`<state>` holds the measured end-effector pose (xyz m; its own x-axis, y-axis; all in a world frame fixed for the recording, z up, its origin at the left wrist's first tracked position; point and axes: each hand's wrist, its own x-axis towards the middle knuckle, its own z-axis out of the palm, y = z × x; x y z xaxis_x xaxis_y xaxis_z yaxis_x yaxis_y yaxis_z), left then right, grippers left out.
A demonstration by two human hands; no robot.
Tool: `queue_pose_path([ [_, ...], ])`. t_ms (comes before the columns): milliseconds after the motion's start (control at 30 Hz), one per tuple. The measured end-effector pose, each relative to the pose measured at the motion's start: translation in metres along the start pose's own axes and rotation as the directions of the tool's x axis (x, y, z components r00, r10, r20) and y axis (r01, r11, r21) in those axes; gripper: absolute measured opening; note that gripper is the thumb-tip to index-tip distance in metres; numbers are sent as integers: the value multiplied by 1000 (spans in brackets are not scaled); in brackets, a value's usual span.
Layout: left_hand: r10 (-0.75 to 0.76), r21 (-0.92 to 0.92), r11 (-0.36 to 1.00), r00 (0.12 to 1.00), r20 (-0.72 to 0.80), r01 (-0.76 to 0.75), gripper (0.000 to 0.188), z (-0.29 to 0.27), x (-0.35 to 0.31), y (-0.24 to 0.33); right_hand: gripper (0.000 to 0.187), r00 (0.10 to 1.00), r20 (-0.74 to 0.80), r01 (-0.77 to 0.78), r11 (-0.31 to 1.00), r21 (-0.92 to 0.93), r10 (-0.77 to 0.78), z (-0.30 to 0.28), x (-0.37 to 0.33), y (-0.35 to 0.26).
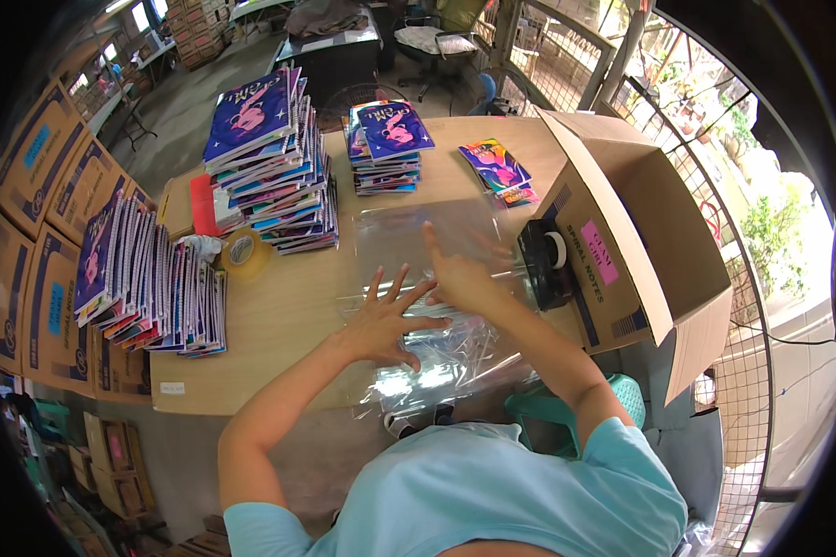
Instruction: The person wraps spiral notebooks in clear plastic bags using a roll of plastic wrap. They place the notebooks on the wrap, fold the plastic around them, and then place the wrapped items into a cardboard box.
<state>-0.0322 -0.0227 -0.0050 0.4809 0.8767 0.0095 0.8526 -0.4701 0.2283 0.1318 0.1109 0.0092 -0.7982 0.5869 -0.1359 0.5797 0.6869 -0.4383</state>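
**Two hands over clear plastic film on a packing worktop**

The grip of the left hand is wide: fingers splayed, palm down over the clear plastic film. The right hand extends its index finger away from the body, the other fingers partly curled; whether any film is pinched within this grip cannot be told. In this view the two hands meet at the fingertips. The film lies at the near middle of the worktop, glossy and creased toward the front edge, smoother beyond the hands. The step in hand appears to be spreading or smoothing the film; the next move would call for a light, even touch, since thin layers may cling or wrinkle.

Just right of the film stands a black tape dispenser, beside an open cardboard box. Beyond the film lie a few loose notebooks and a short notebook pile; to the left rise a tall notebook stack and a leaning row of spiral notebooks, with a tape roll between them and the film. Closed cartons line the far left.
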Motion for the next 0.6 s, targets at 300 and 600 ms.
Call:
queue_pose_path([
  [300, -203, -371, 926, 742, -639, -66, 57, -1, 15, 42, 87, 918, -374, 72, 868, 492, 136, -11, -94, 56],
  [600, -540, -754, 653, 740, -401, 68, 55, -61, 62, 5, 33, 739, -648, 389, 902, 188, -184, 11, -90, 4],
])
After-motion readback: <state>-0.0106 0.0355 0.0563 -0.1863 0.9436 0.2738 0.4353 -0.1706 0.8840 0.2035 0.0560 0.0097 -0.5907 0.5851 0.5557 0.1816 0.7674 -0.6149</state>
